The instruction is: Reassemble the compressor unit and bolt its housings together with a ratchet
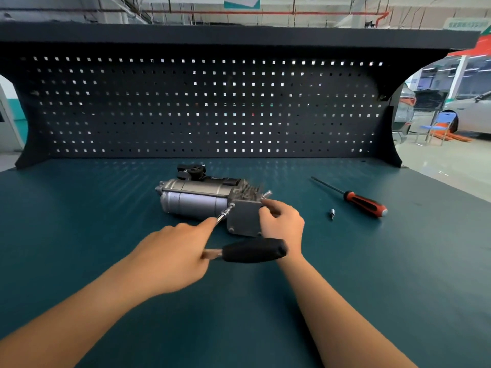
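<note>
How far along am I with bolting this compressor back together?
Done: the end housing sits on the compressor, and a lower-left bolt looks seated. In hand: your left hand holds the ratchet with its socket at the housing's upper-left corner while your right hand steadies the housing. Left: the upper-right bolt stands proud, not yet driven.

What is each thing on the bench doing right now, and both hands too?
compressor unit, lying on its side on the bench, gripped at its square end.
ratchet, held, its tip set against a corner of the compressor unit.
left hand, holds the ratchet near its head.
right hand, grips the compressor unit's square end.
screwdriver, lying flat on the bench, untouched.
small bit, loose near the screwdriver, untouched.
</note>
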Tool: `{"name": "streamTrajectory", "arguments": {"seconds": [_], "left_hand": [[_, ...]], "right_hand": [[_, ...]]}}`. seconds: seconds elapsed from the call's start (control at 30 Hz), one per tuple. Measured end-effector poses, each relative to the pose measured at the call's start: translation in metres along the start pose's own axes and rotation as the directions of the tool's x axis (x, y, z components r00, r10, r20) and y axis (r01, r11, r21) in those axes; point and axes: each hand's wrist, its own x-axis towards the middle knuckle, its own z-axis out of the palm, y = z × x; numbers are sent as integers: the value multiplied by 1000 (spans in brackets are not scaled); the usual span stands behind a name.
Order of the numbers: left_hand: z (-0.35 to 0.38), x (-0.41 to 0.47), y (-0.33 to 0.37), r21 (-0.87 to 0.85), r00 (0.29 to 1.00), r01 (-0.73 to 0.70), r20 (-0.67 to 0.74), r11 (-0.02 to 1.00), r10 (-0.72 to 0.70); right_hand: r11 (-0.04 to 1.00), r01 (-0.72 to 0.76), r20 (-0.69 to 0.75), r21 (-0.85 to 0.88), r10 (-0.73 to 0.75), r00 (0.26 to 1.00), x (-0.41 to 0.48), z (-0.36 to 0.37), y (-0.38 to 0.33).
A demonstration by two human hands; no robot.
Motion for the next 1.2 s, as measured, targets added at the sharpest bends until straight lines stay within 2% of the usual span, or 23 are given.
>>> {"name": "streamTrajectory", "arguments": {"seconds": [0.07, 0.13, 0.2, 0.23, 0.3, 0.33, 0.4, 0.43, 0.47, 0.53, 0.6, 0.67, 0.73, 0.8, 0.87, 0.9, 0.93, 0.97, 1.0, 1.03, 1.07, 1.13, 1.2], "left_hand": [[-1, -9, -17, -247, 998, 63, 33, 967, -57], [2, -15, -28, -607, 983, 185, 96, 773, -159], [5, -18, -31, -887, 925, 349, 274, 303, -263], [5, -20, -31, -917, 885, 400, 382, 14, -265], [6, -21, -30, -775, 839, 407, 526, -484, -137], [5, -21, -28, -671, 837, 375, 541, -639, -77], [7, -22, -22, -609, 846, 327, 529, -723, -63], [9, -24, -19, -671, 851, 330, 516, -664, -100], [12, -25, -16, -777, 855, 344, 492, -528, -167], [13, -27, -11, -937, 902, 349, 343, -25, -262], [6, -28, -13, -802, 958, 274, 176, 531, -228], [-4, -25, -18, -433, 986, 166, 59, 886, -156], [-3, -22, -19, 50, 998, -5, -57, 999, 8], [3, -19, -15, 355, 990, -106, -50, 929, 133], [4, -18, -18, 364, 992, -85, -55, 928, 112], [4, -17, -21, 247, 995, -47, -73, 968, 67], [4, -18, -23, -5, 998, -8, -69, 1000, 8], [4, -19, -24, -352, 997, 49, -37, 935, -67], [5, -21, -23, -674, 987, 152, 62, 723, -149], [7, -23, -21, -877, 957, 270, 201, 397, -208], [9, -25, -19, -937, 917, 346, 326, 53, -229], [14, -25, -17, -776, 848, 354, 502, -522, -171], [16, -26, -20, -425, 832, 243, 554, -872, -39]], "right_hand": [[999, 43, 11, -30, -42, 999, -8, 2, 0], [996, 78, 15, -52, -78, 997, -16, 5, -2], [993, 92, 22, -81, -90, 996, -19, 6, -6], [992, 87, 21, -88, -86, 996, -19, 5, -8], [997, 51, -14, -55, -52, 999, -14, 0, -12], [1000, 21, -42, -20, -22, 999, -11, -3, -14], [1000, -13, -76, 14, 14, 997, -8, -4, -11], [1000, -15, -71, 10, 16, 997, -7, -3, -10], [1000, -16, -54, 7, 17, 998, -7, 0, -8], [999, -34, -1, 19, 34, 999, -9, 3, -4], [999, -33, 39, 27, 31, 999, -8, 2, -1], [1000, 10, 54, 11, -10, 998, -9, -2, 1], [995, 71, 70, -69, -66, 995, -11, -2, 4], [963, 121, 83, -241, -104, 991, -14, 3, 5], [918, 197, 45, -344, -194, 980, -18, 9, 2], [900, 246, 20, -360, -257, 966, -20, 12, -2], [888, 300, 12, -348, -316, 949, -23, 14, -6], [884, 348, 28, -312, -358, 933, -25, 16, -8], [890, 376, 68, -258, -371, 926, -27, 18, -9], [905, 370, 139, -207, -347, 927, -28, 20, -9], [923, 339, 238, -180, -294, 926, -29, 21, -9], [958, 239, 430, -161, -149, 890, -29, 23, -8], [995, 66, 528, -79, -14, 849, -30, 24, -8]]}}
